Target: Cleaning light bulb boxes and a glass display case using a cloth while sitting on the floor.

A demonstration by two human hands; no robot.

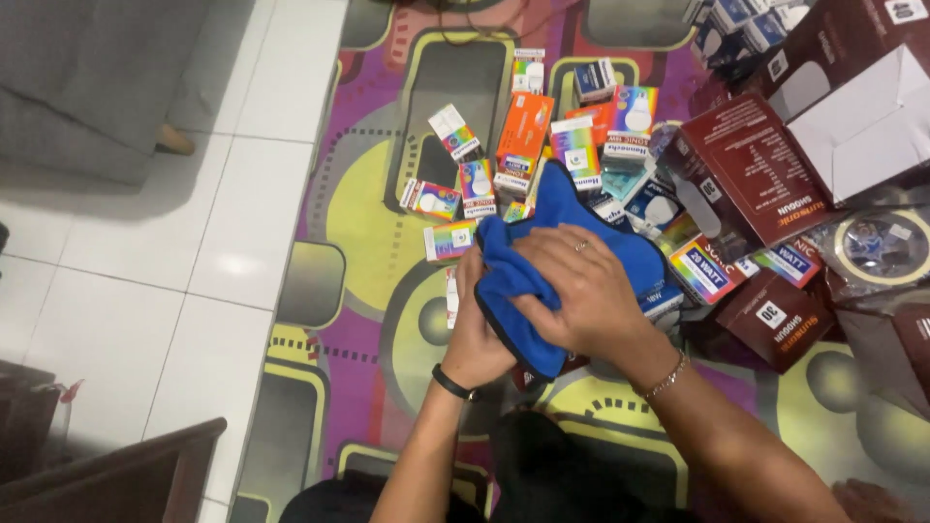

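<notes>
Plainly, both hands' grip, left hand (477, 334) and right hand (581, 295), around blue cloth (562, 228) above small bulb boxes (523, 140).

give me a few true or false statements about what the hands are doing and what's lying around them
1. Both hands are on a blue cloth. True: the left hand grips it from below and the right hand presses on top.
2. The right hand wears a ring. True.
3. The cloth is red with a white edge. False: it is blue with a dark edge.
4. The small colourful boxes lie on a bare wooden table. False: they lie on a patterned mat on the floor.
5. Large dark red boxes sit to the right of the hands. True.
6. The left wrist is bare. False: it wears a black band.
</notes>
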